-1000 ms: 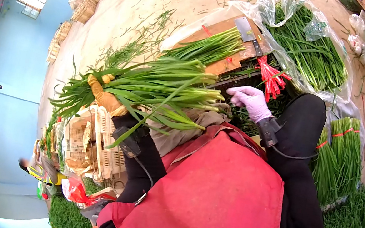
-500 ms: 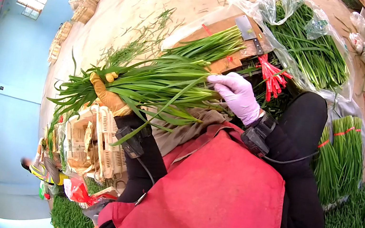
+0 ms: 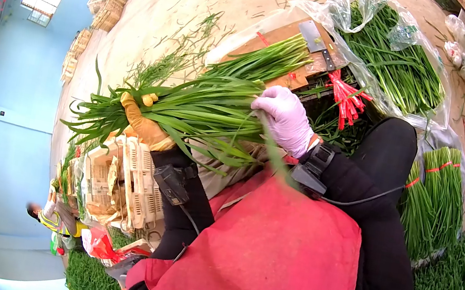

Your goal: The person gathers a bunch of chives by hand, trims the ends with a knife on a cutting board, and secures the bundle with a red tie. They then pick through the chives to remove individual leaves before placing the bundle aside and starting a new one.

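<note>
My left hand (image 3: 147,121), in a yellow-orange glove, is wrapped around a loose bunch of garlic chives (image 3: 208,107) near its leafy end. The chives lie sideways in front of me, stem ends to the right. At those stem ends is my right hand (image 3: 285,119), in a pale lilac glove, its fingers pinched together. A motion-blurred chive leaf (image 3: 274,159) trails down from it over the red apron (image 3: 269,255). Just beyond, another bunch of chives (image 3: 265,57) rests on a wooden board (image 3: 282,32) beside a cleaver (image 3: 314,41).
Red ties (image 3: 345,102) hang at the board's edge. Clear plastic wraps a large chive pile (image 3: 397,62) at the upper right. Tied bundles (image 3: 436,197) stand at my right. Crates (image 3: 137,181) are at the left, and another person (image 3: 57,217) is farther back.
My right hand has moved slightly left and down, and a leaf now swings blurred below it. The left hand has shifted a little right, still around the bunch.
</note>
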`<state>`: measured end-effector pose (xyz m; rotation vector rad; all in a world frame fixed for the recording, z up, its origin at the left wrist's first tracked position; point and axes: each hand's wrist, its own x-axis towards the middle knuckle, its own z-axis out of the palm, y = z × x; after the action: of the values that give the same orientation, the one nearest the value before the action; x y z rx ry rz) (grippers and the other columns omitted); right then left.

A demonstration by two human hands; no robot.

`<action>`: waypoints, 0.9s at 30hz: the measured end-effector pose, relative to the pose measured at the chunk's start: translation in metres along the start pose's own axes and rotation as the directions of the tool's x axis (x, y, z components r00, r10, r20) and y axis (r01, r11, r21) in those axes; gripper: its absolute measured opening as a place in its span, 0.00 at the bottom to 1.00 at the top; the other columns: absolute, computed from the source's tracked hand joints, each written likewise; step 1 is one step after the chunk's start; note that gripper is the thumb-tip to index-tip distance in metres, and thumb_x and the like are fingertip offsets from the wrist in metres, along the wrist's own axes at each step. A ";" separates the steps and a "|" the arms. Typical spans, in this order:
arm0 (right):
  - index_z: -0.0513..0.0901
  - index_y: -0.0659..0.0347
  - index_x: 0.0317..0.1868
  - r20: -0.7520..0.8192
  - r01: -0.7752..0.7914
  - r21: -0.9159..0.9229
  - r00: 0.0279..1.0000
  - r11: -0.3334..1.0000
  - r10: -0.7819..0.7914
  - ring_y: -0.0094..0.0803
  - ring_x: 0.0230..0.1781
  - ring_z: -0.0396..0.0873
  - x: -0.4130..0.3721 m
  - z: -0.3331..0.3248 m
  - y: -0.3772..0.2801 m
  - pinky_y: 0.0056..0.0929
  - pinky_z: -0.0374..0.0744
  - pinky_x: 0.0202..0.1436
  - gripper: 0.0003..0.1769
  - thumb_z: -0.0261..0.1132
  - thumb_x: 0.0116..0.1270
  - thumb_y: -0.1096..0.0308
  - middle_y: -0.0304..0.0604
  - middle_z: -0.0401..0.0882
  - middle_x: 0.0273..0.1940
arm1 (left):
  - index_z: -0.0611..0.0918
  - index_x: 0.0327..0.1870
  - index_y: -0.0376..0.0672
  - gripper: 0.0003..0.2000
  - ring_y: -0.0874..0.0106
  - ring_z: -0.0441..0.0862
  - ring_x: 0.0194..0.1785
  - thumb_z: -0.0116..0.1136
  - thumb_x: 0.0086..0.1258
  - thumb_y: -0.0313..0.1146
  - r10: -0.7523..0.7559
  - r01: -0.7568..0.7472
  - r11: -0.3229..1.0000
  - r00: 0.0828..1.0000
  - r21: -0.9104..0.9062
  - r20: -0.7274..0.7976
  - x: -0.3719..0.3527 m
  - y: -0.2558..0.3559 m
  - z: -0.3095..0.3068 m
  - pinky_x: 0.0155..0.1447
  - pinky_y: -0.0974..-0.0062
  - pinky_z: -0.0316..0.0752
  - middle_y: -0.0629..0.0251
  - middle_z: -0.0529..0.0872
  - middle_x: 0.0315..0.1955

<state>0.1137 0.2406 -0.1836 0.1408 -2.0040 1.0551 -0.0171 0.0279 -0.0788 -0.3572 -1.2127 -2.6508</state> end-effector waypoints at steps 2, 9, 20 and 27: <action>0.85 0.57 0.38 0.017 -0.053 0.103 0.999 0.993 0.051 0.41 0.41 0.81 -0.006 -0.006 0.002 0.33 0.79 0.45 0.11 0.68 0.55 0.80 0.44 0.82 0.38 | 0.77 0.37 0.50 0.15 0.73 0.77 0.32 0.64 0.69 0.50 -0.018 0.017 1.000 0.999 -0.017 -0.028 0.006 0.002 -0.009 0.42 0.69 0.80 0.71 0.78 0.23; 0.86 0.63 0.44 0.274 -0.600 0.739 0.683 0.305 0.677 0.26 0.34 0.85 -0.038 -0.027 0.033 0.22 0.82 0.38 0.06 0.66 0.70 0.71 0.41 0.87 0.39 | 0.80 0.39 0.47 0.16 0.72 0.79 0.31 0.64 0.69 0.50 0.045 -0.043 0.998 0.998 -0.049 0.038 0.019 0.009 -0.036 0.41 0.70 0.81 0.66 0.81 0.23; 0.79 0.68 0.60 0.279 -0.610 -0.241 0.702 0.755 0.656 0.38 0.56 0.80 -0.074 -0.059 0.080 0.30 0.77 0.60 0.29 0.70 0.60 0.63 0.54 0.82 0.54 | 0.80 0.28 0.46 0.17 0.71 0.76 0.32 0.63 0.70 0.50 0.037 0.093 0.956 0.901 -0.277 0.432 0.020 0.018 -0.029 0.44 0.68 0.77 0.68 0.80 0.25; 0.78 0.69 0.61 0.486 -0.564 0.456 0.806 0.689 0.338 0.36 0.56 0.79 -0.002 -0.018 0.010 0.30 0.75 0.62 0.32 0.74 0.62 0.58 0.53 0.82 0.54 | 0.82 0.33 0.47 0.15 0.75 0.74 0.39 0.62 0.71 0.49 0.000 0.170 0.956 0.816 -0.240 0.578 0.013 0.015 -0.016 0.50 0.70 0.73 0.73 0.80 0.24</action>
<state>0.1215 0.2592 -0.1862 0.1677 -2.0118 2.1131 -0.0268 0.0051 -0.0739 -1.2601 -0.9831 -2.9000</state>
